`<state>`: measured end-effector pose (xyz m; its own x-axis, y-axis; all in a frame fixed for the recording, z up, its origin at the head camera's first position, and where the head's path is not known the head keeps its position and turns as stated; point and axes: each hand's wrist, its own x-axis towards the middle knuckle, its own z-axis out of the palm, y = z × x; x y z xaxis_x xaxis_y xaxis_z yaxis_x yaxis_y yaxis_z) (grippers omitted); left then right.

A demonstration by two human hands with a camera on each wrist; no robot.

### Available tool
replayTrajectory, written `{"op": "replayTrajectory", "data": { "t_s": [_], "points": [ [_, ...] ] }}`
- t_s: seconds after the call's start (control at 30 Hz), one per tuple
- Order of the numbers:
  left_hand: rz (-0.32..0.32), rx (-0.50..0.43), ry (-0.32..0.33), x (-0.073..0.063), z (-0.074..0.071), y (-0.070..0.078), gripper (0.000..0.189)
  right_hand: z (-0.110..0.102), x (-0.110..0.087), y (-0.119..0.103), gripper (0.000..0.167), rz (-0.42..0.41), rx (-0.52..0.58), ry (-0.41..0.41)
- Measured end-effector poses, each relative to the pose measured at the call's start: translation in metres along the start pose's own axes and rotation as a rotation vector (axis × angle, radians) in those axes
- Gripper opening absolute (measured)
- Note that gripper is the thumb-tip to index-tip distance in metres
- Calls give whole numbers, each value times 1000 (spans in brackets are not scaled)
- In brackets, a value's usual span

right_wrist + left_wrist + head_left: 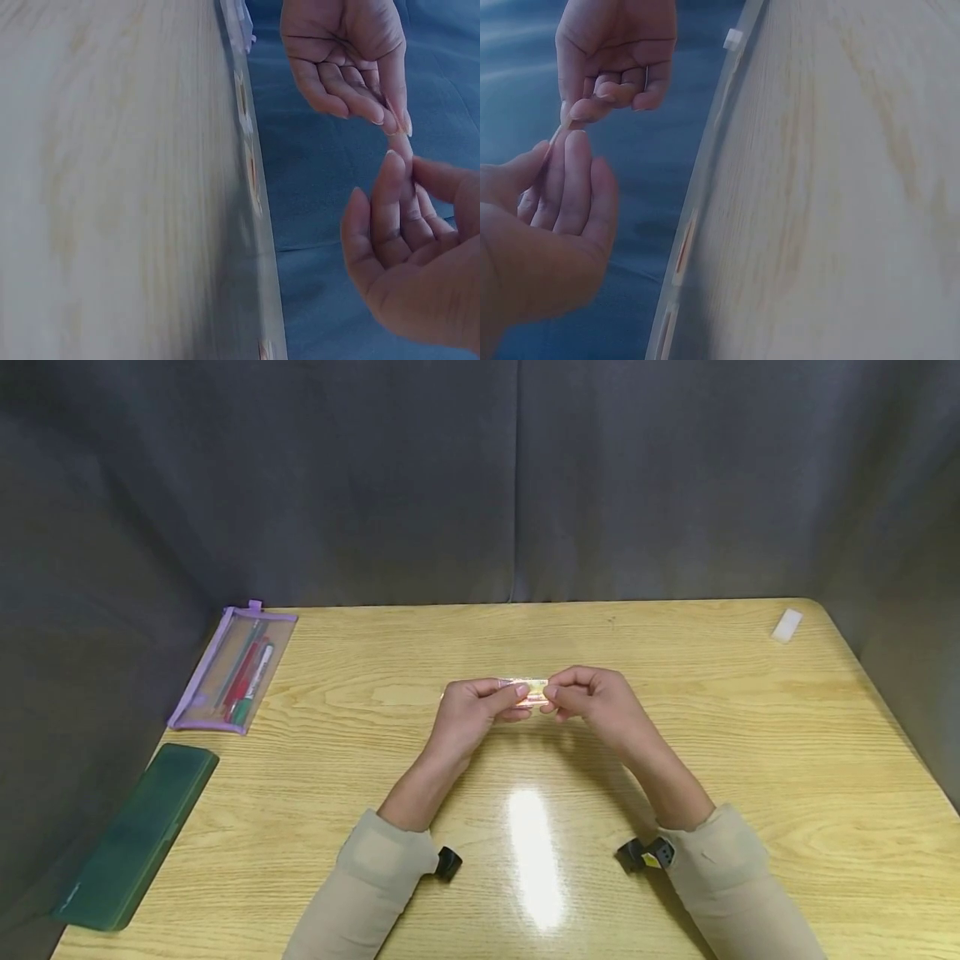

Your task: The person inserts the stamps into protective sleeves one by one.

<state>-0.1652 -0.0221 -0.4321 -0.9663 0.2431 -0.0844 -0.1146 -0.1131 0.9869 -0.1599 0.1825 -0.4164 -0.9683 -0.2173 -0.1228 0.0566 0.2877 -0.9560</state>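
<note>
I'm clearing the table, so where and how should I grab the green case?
I'd grip the green case across its middle, from above and the right: it lies flat, long and narrow, with bare tabletop along its right side and its left side at the tabletop's edge.

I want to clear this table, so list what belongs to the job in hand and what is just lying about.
In the job:
small shiny strip, pinched by both hands
left hand
right hand

Lying about:
purple-edged pouch with pens inside
dark green case
small white block
</note>
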Motion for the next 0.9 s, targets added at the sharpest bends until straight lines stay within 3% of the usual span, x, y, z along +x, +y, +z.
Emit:
{"op": "replayTrajectory", "data": {
  "t_s": [0.2, 0.4, 0.63, 0.9],
  "points": [
    [5, 4, -42, 1, -2, 1, 24, -3, 0, 0, 29, -5, -16, -53],
    [-3, 29, -71, 1, -6, 4, 26, -5, 0, -2, 26, -11, -28, 4],
    [-6, 35, -50, 0, -7, 7, 26, -6, 1, -2, 25, -12, 5, 16],
    [22, 84, -12, 1, -7, 6, 22, -8, 1, -1, 35, 0, -23, 3]
  ]
}}
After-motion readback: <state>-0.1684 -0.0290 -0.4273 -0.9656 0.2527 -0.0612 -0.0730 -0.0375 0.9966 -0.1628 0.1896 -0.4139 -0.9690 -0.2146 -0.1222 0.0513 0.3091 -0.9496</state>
